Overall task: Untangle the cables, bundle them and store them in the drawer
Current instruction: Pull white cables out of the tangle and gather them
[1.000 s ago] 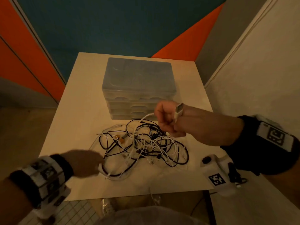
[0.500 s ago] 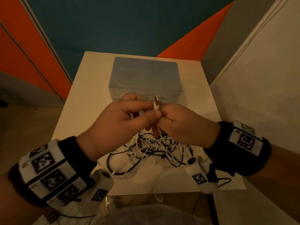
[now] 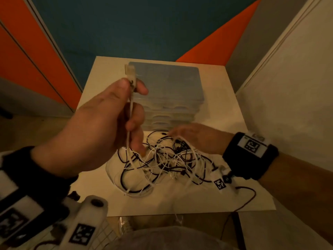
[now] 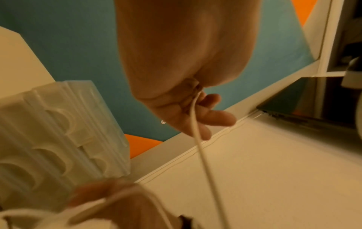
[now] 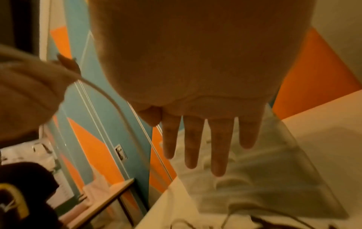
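Note:
A tangle of black and white cables (image 3: 167, 159) lies on the white table (image 3: 234, 195) in front of a clear plastic drawer unit (image 3: 171, 91). My left hand (image 3: 108, 123) is raised above the pile and pinches a white cable (image 3: 130, 112) just below its plug (image 3: 130, 72), between thumb and forefinger; the cable (image 4: 197, 136) hangs down into the tangle. My right hand (image 3: 194, 136) lies low over the far right of the pile, with its fingers (image 5: 221, 147) straight and spread, holding nothing. The drawers look closed.
The table stands in a corner, with a pale wall (image 3: 288, 105) close on the right and a blue and orange wall (image 3: 126, 33) behind. The drawer unit (image 5: 254, 178) fills the back middle of the table. A dark thin wire (image 3: 246, 201) trails from my right wrist.
Both hands held the white plug together half a second ago. Now the left hand alone has lifted it up and left, and the right hand has let go and dropped onto the pile.

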